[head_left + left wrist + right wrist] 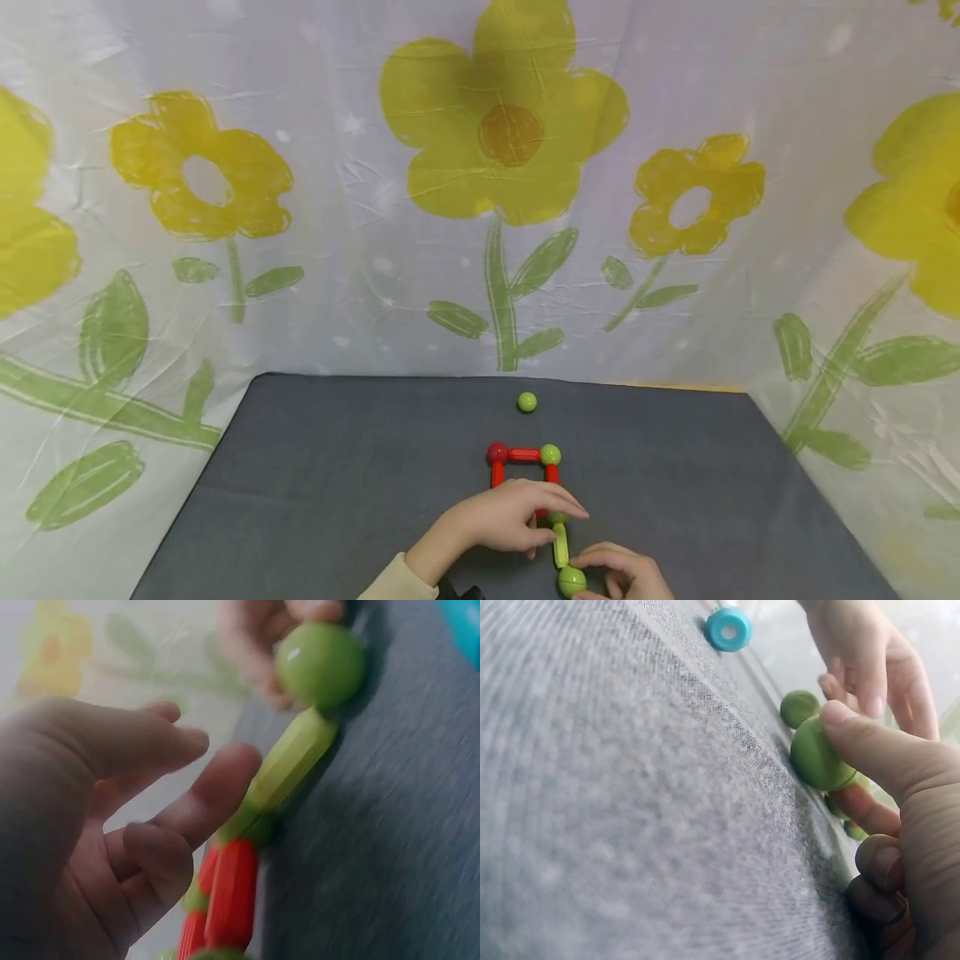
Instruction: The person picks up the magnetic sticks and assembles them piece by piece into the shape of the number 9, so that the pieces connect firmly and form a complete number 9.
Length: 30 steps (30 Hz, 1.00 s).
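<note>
A square of red rods point(524, 455) and balls lies on the table, with a red ball point(497, 453) and a green ball point(551, 454) at its far corners. From its near right corner a yellow-green rod point(560, 546) runs toward me, ending at a larger-looking green ball point(572, 582). My right hand point(630, 571) pinches this end ball between thumb and fingers. Over the near side of the square hovers my left hand point(510, 515), fingers loosely extended beside the rod and holding nothing; it hides the near left corner.
A loose green ball point(527, 402) lies near the far edge of the dark grey table point(337, 467). In the right wrist view a teal ring-shaped piece point(728, 630) shows on the cloth. A flower-printed curtain point(360, 275) stands behind the table and along its sides.
</note>
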Each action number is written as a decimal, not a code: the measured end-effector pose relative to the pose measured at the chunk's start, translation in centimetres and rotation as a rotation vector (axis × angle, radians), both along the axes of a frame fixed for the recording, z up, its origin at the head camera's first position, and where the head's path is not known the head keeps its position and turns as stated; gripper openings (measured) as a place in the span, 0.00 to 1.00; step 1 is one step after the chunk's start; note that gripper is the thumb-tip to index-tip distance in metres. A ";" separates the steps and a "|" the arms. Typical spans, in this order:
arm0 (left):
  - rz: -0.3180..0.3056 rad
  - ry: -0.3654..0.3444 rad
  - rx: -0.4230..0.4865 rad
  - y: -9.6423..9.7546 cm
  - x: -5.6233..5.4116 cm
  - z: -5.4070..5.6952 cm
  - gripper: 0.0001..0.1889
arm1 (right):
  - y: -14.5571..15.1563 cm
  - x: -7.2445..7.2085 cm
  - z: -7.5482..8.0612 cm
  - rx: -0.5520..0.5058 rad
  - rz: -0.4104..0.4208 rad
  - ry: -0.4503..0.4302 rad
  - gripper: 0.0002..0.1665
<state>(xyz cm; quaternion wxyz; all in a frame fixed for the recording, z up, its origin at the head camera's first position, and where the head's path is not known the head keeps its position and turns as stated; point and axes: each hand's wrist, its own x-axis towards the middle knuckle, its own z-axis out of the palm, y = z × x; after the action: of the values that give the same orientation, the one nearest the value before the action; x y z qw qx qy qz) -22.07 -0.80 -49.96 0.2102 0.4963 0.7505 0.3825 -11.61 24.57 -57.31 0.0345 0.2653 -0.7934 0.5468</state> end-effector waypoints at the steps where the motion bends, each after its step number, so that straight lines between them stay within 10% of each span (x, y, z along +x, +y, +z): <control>1: -0.027 0.014 -0.042 0.5 0.2 0.1 0.25 | 0.1 0.0 -0.1 0.005 -0.003 -0.004 0.18; 23: -0.063 0.344 -0.297 2.8 0.9 -0.2 0.20 | 0.3 0.3 0.7 0.031 -0.045 -0.107 0.18; 30: -0.112 0.328 -0.250 2.5 0.3 -1.0 0.18 | 0.0 0.3 0.9 0.054 -0.050 -0.125 0.17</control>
<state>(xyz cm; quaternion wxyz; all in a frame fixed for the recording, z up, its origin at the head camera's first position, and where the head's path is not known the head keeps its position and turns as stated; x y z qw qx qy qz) -21.82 1.68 -50.94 0.1661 0.5626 0.7877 0.1882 -11.33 24.60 -56.41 -0.0085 0.2114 -0.8148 0.5397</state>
